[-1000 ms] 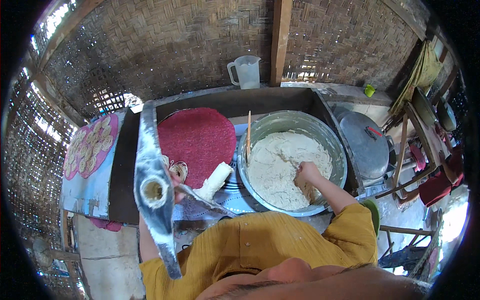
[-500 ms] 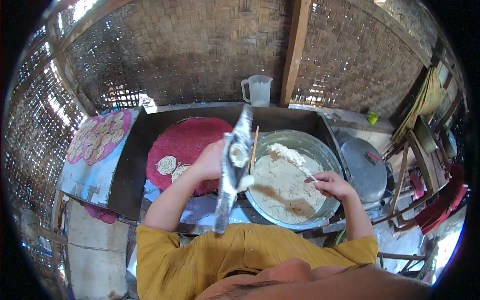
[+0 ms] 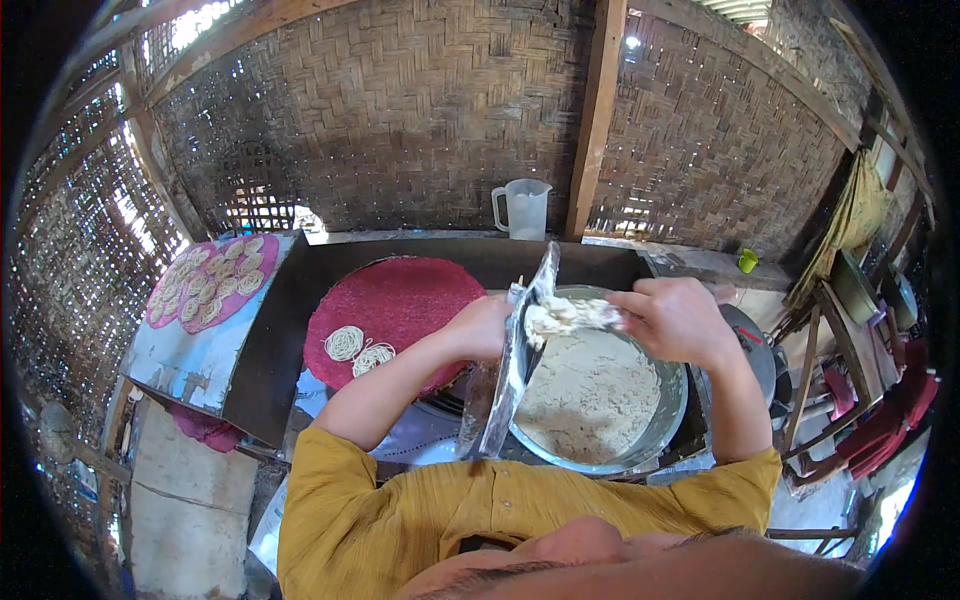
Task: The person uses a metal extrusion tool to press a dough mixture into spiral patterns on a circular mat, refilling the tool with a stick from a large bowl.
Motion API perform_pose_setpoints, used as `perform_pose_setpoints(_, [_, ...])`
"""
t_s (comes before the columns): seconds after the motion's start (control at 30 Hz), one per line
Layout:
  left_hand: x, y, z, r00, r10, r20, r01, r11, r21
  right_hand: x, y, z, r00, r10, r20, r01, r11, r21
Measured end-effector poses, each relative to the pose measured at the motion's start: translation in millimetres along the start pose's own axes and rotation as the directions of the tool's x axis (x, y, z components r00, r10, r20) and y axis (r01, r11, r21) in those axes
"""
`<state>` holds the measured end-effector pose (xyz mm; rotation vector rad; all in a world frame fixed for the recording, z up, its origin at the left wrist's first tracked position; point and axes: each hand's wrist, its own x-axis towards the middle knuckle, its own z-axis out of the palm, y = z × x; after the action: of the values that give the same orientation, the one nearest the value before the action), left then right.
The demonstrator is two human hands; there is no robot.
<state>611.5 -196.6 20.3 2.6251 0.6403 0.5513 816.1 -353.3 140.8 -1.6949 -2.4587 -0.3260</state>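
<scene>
My left hand (image 3: 482,328) grips a long, dough-smeared hand press (image 3: 503,405), held tilted over the left edge of the basin. My right hand (image 3: 678,318) is closed on a spoon, its handle mostly hidden by my fingers. A lump of pale, sticky dough (image 3: 570,317) on the spoon touches the press at its middle opening. Beneath lies a large metal basin (image 3: 676,425) holding crumbly pale dough (image 3: 590,395). Left of the press is a round pink mat (image 3: 400,290) bearing two coiled noodle nests (image 3: 344,343) near its front left edge.
At far left, more noodle nests lie on a pink sheet (image 3: 208,318) atop a pale blue board (image 3: 190,362). A clear plastic jug (image 3: 526,210) stands against the woven wall. Right of the basin are a lidded pot (image 3: 752,350), a small green cup (image 3: 748,261) and a wooden rack (image 3: 850,340).
My right hand has raised the spoonful of dough from above the basin leftward to the press. The press has turned, its opening now facing the spoon. The view has shifted slightly.
</scene>
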Motion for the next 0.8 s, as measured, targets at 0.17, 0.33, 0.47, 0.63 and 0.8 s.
perform_pose_setpoints(0.17, [13, -1, -4, 0.995, -0.085, -0.046, 0.083, 0.995, -0.054, 28, -30, 31, 0.958, -0.2, -0.207, 0.113, 0.923, -0.368])
perform_pose_setpoints(0.33, [11, -7, -7, 0.988, -0.154, 0.034, 0.157, 0.975, -0.157, 21, -22, 40, 0.83, -0.449, -0.331, 0.231, 0.817, -0.528])
perform_pose_setpoints(0.47, [3, -30, -10, 0.976, -0.217, 0.0, 0.215, 0.968, -0.128, -6, 2, 1, 0.796, -0.252, -0.55, 0.093, 0.949, -0.3])
perform_pose_setpoints(0.63, [9, -27, -3, 0.98, -0.198, -0.003, 0.197, 0.979, -0.049, 2, 13, 2, 0.8, -0.212, -0.562, 0.078, 0.965, -0.252])
perform_pose_setpoints(0.8, [11, -17, 1, 0.987, -0.159, 0.035, 0.158, 0.987, 0.019, 15, 0, 18, 0.859, -0.289, -0.423, 0.178, 0.943, -0.281])
